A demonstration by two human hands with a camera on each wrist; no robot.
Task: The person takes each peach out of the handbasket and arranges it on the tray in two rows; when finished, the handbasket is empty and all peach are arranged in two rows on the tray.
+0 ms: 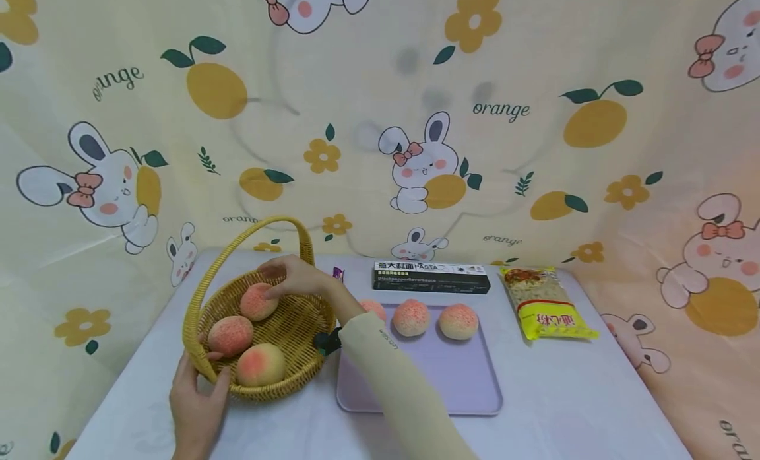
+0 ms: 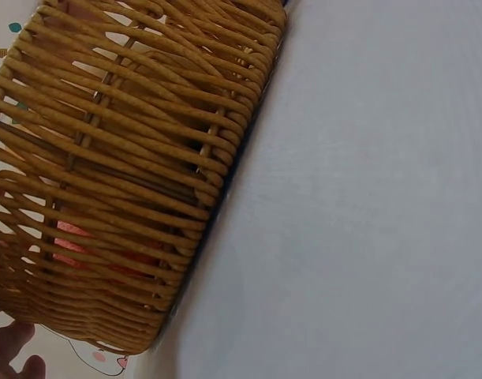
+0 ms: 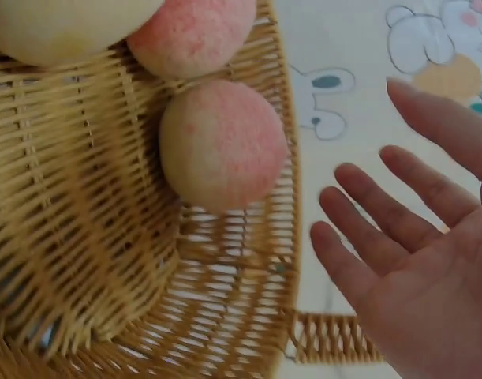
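head: yellow-brown woven wicker basket [image 1: 303, 377] with a tall arched handle [image 1: 230, 247] sits at the left of the white table [image 1: 570, 394]. three round pink-and-cream peaches in it: rear one [image 1: 256, 307], middle one [image 1: 230, 336], front one [image 1: 261, 365], all toward the basket's left side. left hand [image 1: 198, 400] is at the near left rim, thumb and fingers straddling the handle foot, so it has hold of the basket there; can't tell how tight. right hand [image 1: 303, 276] is over the basket's far side, fingertips overlapping the rear peach in this view. its cream sleeve [image 1: 394, 374] crosses a flat lilac rectangular tray [image 1: 451, 381], which carries three more peaches [image 1: 411, 317] along its far edge, leftmost partly hidden. behind the tray: long black-and-white pasta box [image 1: 430, 278]. right of that: yellow printed plastic bag [image 1: 549, 308].

left wrist: basket wall fills the upper left, pink showing through the weave. a few dark fingertips at the lower left, by the basket edge; grip itself mostly out of frame.

right wrist: palm visible, fingers spread and extended, nothing held. gap between fingers and the nearest peach, which lies inside the basket against its wall.
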